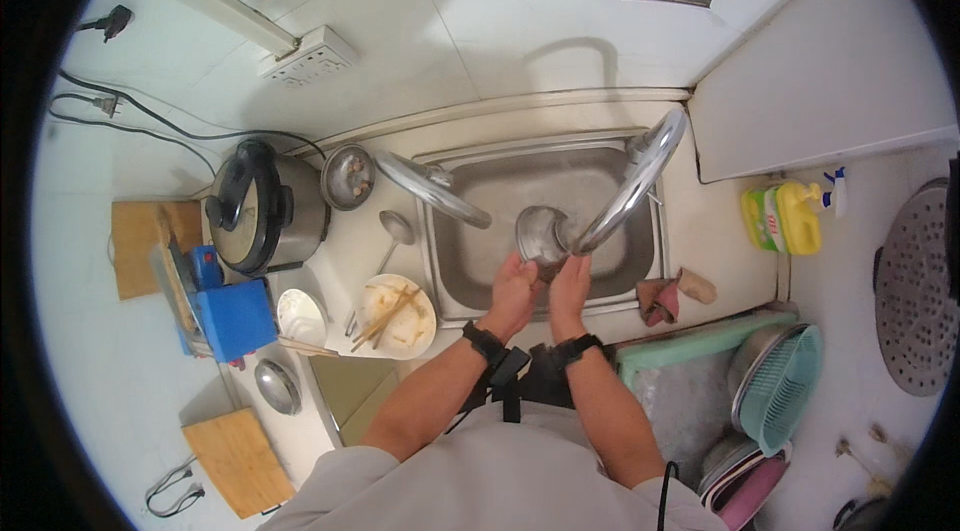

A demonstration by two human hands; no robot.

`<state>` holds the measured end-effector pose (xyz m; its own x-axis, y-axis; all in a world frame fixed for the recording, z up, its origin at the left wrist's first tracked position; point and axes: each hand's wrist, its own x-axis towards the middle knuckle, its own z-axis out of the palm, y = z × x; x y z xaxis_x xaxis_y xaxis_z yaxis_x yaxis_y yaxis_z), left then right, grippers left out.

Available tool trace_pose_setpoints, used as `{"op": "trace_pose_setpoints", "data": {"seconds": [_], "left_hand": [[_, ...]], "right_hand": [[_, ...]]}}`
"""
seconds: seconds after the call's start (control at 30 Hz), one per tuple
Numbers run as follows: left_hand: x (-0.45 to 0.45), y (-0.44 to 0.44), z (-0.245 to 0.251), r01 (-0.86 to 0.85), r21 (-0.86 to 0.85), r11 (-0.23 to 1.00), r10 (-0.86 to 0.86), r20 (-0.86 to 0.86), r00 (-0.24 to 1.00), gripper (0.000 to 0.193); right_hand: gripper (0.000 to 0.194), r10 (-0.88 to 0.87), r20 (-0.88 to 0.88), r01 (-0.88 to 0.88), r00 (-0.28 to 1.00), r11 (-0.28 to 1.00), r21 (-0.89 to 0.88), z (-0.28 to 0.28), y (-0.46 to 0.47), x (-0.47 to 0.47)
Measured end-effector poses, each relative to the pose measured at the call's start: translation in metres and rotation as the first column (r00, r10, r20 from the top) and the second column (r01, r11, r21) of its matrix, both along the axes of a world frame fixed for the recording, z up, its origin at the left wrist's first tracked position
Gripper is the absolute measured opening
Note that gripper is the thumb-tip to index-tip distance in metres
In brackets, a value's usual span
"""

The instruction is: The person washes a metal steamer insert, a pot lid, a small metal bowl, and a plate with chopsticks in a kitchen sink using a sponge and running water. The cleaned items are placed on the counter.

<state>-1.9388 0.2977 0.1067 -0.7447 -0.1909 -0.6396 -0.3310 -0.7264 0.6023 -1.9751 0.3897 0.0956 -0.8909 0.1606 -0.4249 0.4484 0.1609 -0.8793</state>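
Over the front part of the stainless steel sink point(480, 178), a metal bowl point(538, 234) is held tilted beneath the end of the right-hand chrome faucet point(637, 182). My left hand point(514, 294) grips the near left side of the bowl. My right hand point(570, 294) is at its near right side, close to the faucet's end; its fingertips are partly hidden, and whether it grips the bowl is unclear. A second chrome faucet point(435, 193) reaches over the sink's left part.
Left of the sink lie a ladle point(397, 228), a plate with chopsticks point(416, 324), a white bowl point(301, 315), a metal dish point(349, 178) and an electric pressure cooker point(262, 208). At right are cloths point(660, 300), a yellow detergent bottle point(784, 218) and a green colander point(787, 388).
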Motion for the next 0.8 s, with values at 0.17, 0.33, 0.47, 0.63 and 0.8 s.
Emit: {"op": "trace_pose_setpoints", "data": {"seconds": [0.17, 0.33, 0.47, 0.63, 0.8], "left_hand": [[0.014, -0.032, 0.0, 0.201, 0.024, 0.979, -0.199, -0.045, 0.979, 0.023], [0.008, -0.034, 0.011, 0.319, 0.006, 0.948, -0.319, 0.04, 0.947, 0.024], [-0.003, -0.023, 0.012, 0.369, -0.278, 0.887, -0.377, 0.026, 0.926, 0.02], [-0.002, -0.03, 0.007, 0.432, -0.396, 0.81, -0.462, 0.022, 0.887, 0.019], [0.011, -0.037, -0.002, 0.568, -0.54, 0.622, -0.609, 0.123, 0.784, 0.017]], "right_hand": [[0.033, 0.223, 0.328, -0.05, 0.918, 0.886, -0.461, -0.009, 0.04, -0.067], [0.029, 0.593, 0.022, -0.591, 0.805, 0.798, 0.122, 0.033, 0.035, -0.078], [0.028, 0.822, -0.254, -0.613, 0.51, 0.554, 0.563, 0.067, 0.013, -0.047], [0.025, 0.816, -0.426, -0.497, 0.39, 0.576, 0.649, 0.055, 0.019, -0.05], [0.03, 0.62, -0.021, -0.619, 0.784, 0.784, 0.054, 0.006, 0.041, -0.1]]}}
